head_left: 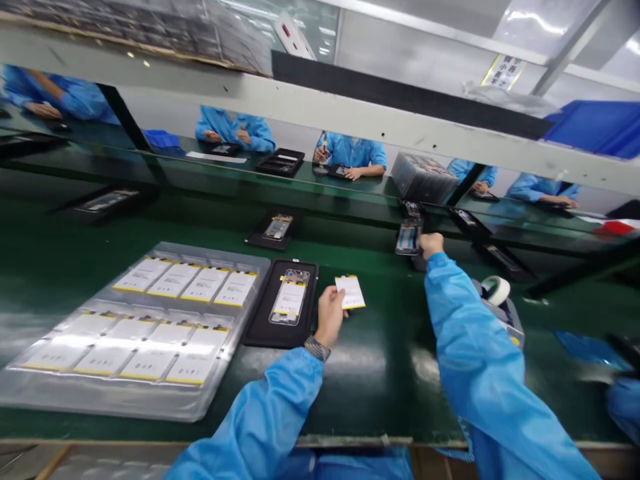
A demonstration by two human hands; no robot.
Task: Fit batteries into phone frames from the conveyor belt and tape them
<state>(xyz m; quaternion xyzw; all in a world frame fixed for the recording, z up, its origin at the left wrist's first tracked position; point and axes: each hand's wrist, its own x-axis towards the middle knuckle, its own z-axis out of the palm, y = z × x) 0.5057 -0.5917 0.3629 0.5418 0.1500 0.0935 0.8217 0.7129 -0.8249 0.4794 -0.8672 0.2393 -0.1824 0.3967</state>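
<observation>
My left hand pinches a white phone battery with yellow edges, above the table just right of a black tray. In that tray lies an open phone housing with a white battery in it. My right hand reaches far forward, closed on the right edge of a phone frame; something dark sits beneath it, partly hidden by the hand. To the left, a clear plastic tray carries two rows of white batteries.
A tape dispenser with a white roll stands beside my right forearm. Other black trays with phones lie along the green table. A shelf crosses overhead. Several co-workers in blue sleeves work opposite.
</observation>
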